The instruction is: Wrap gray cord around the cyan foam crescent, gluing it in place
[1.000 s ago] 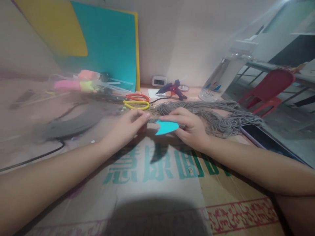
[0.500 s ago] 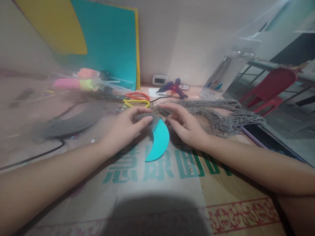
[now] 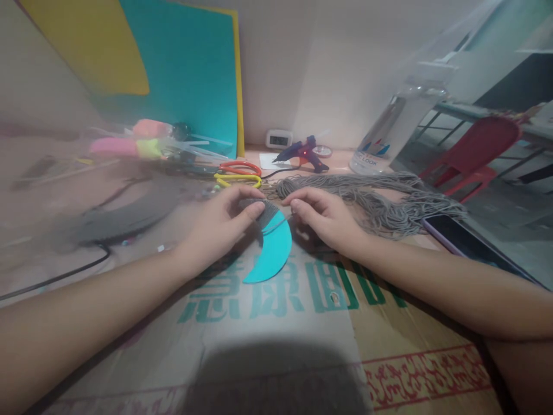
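A turquoise crescent-shaped piece (image 3: 273,251), flat like foam or card, hangs over the cardboard with its pointed tip toward me. Grey cord is wrapped closely round its upper end. My left hand (image 3: 227,222) pinches that wrapped end between thumb and fingers. From the wrapping a strand of grey cord (image 3: 279,223) runs across the turquoise face to my right hand (image 3: 322,216), whose thumb and forefinger are closed on it. Behind and right of my right hand lies a loose bundle of the same grey cord (image 3: 389,202).
Scissors (image 3: 238,174) with red and yellow handles lie beyond my hands. Behind are a glue gun (image 3: 300,154) with a red light, a small clock (image 3: 279,139) and a clear bottle (image 3: 384,135). A phone (image 3: 475,245) rests at right. Printed cardboard (image 3: 276,323) covers the near surface.
The crescent has tilted and shifted slightly left. My right hand has drawn a cord strand across its front, where the face was bare before.
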`<state>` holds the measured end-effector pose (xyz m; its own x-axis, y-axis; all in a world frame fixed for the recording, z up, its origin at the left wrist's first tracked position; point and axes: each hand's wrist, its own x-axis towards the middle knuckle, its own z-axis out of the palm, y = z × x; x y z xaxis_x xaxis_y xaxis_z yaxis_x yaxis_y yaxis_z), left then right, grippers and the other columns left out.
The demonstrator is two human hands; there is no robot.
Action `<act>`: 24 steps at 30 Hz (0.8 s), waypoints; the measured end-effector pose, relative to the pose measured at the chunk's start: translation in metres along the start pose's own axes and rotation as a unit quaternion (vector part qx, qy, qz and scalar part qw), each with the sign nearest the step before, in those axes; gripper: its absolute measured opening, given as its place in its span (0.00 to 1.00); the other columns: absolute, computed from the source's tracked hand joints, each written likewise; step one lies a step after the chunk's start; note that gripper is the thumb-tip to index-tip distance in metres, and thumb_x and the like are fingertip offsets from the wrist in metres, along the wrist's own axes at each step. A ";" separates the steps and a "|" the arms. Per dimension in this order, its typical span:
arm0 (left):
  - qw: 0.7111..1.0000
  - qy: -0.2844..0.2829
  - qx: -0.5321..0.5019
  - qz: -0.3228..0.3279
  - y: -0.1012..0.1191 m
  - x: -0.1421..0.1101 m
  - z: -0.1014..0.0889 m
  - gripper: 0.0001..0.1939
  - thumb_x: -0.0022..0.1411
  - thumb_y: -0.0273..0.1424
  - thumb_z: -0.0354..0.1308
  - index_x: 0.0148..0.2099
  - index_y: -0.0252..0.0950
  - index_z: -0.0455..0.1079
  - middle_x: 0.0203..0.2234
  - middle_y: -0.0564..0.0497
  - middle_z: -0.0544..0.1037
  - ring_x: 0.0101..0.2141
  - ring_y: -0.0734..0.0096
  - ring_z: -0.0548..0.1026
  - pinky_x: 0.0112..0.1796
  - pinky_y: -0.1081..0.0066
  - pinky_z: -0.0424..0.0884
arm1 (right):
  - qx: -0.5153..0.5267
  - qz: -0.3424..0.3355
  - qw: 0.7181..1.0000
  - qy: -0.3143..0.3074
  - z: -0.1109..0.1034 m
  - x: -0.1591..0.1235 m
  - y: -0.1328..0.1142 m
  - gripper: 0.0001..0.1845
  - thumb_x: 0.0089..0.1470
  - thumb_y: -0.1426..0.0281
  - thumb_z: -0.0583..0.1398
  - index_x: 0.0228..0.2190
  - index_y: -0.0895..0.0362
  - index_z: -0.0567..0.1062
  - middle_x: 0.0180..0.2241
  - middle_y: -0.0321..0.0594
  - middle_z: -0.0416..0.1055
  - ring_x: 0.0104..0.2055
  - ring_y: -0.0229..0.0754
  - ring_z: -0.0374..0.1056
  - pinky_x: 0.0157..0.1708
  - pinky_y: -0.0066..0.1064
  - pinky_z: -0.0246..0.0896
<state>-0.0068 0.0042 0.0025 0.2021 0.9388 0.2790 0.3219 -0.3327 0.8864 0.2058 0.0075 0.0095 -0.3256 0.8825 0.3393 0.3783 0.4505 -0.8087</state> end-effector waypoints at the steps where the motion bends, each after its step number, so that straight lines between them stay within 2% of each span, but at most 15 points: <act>1: 1.000 -0.003 -0.002 -0.002 0.000 -0.001 0.000 0.14 0.61 0.40 0.57 0.46 0.38 0.70 0.39 0.48 0.77 0.36 0.66 0.74 0.36 0.69 0.68 | 0.003 0.009 1.000 -0.008 0.000 0.000 -0.001 0.12 0.60 0.63 0.56 0.34 0.58 0.74 0.22 0.33 0.68 0.23 0.33 0.61 0.23 0.26 0.56; 5: 1.000 -0.017 0.006 -0.008 0.002 -0.004 0.001 0.15 0.60 0.40 0.58 0.46 0.39 0.70 0.35 0.49 0.77 0.32 0.68 0.73 0.32 0.70 0.67 | 0.022 0.030 0.998 -0.057 0.002 -0.003 -0.004 0.14 0.58 0.61 0.57 0.29 0.59 0.73 0.18 0.30 0.64 0.19 0.31 0.58 0.21 0.25 0.53; 10: 1.000 -0.017 0.026 0.001 0.004 -0.005 0.001 0.14 0.60 0.40 0.58 0.46 0.39 0.70 0.35 0.49 0.77 0.31 0.68 0.74 0.32 0.69 0.68 | 0.047 0.041 0.994 -0.090 0.005 -0.005 -0.008 0.11 0.57 0.64 0.58 0.28 0.59 0.72 0.16 0.28 0.62 0.18 0.30 0.56 0.20 0.24 0.52; 13: 1.000 -0.019 0.012 -0.007 0.005 -0.006 0.001 0.14 0.61 0.42 0.57 0.44 0.39 0.69 0.33 0.50 0.77 0.29 0.69 0.74 0.30 0.70 0.68 | 0.046 0.039 0.994 -0.089 0.005 -0.005 -0.009 0.10 0.57 0.65 0.57 0.28 0.59 0.71 0.16 0.27 0.61 0.18 0.30 0.56 0.20 0.24 0.52; 17: 0.996 -0.054 -0.029 -0.059 0.008 -0.006 0.002 0.14 0.62 0.45 0.54 0.39 0.40 0.65 0.22 0.55 0.75 0.20 0.71 0.71 0.23 0.73 0.62 | 0.028 0.024 0.997 -0.073 0.004 -0.004 -0.007 0.10 0.57 0.65 0.57 0.28 0.58 0.70 0.17 0.28 0.62 0.20 0.30 0.57 0.22 0.24 0.53; 19: 0.996 -0.065 -0.021 -0.058 0.008 -0.005 0.002 0.14 0.62 0.45 0.54 0.35 0.40 0.64 0.19 0.56 0.74 0.20 0.70 0.71 0.23 0.73 0.61 | 0.016 0.020 0.997 -0.072 0.003 -0.003 -0.006 0.10 0.56 0.65 0.57 0.28 0.58 0.71 0.18 0.29 0.63 0.21 0.31 0.58 0.23 0.24 0.53; 24: 0.997 -0.047 0.059 -0.008 0.004 -0.002 0.002 0.14 0.62 0.43 0.54 0.32 0.39 0.66 0.25 0.54 0.74 0.26 0.69 0.70 0.25 0.73 0.60 | -0.016 0.009 0.997 -0.073 0.003 -0.002 -0.003 0.10 0.56 0.65 0.57 0.27 0.59 0.71 0.21 0.31 0.64 0.22 0.31 0.58 0.23 0.24 0.53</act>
<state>-0.0044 0.0011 0.0045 0.2807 0.9333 0.2242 0.4312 -0.3313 0.8393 0.2027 0.0041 0.0104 -0.4409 0.8624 0.2488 0.4125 0.4409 -0.7971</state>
